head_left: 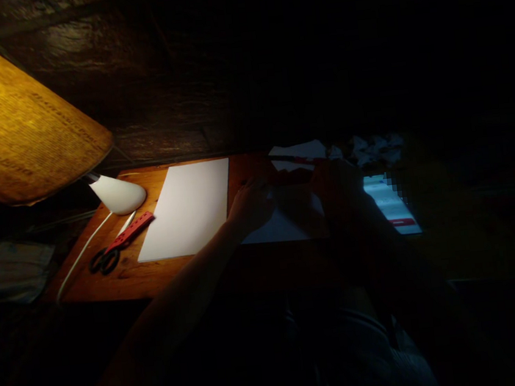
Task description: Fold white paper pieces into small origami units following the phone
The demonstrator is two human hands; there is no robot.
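In the dim middle of the table, a sheet of paper (284,227) lies in front of me, largely in shadow. My left hand (252,204) is at its left upper part, fingers bent over and closed on the paper. My right hand (339,179) is a dark shape at the sheet's right upper side; its fingers are lost in the dark. Left of my left hand rests a brightly lit stack of white paper (188,206). Beyond the hands are a cut paper piece (303,150) and a dark, slim object with a red part (297,160) lying across it.
A lamp with a yellow patterned shade (24,125) and white base (119,194) stands at left, its cord (79,251) crossing the wooden table (129,283). Nearby lie a red ruler (130,231) and black-handled scissors (103,259). Crumpled papers (375,148) and a lit phone (390,203) are at right.
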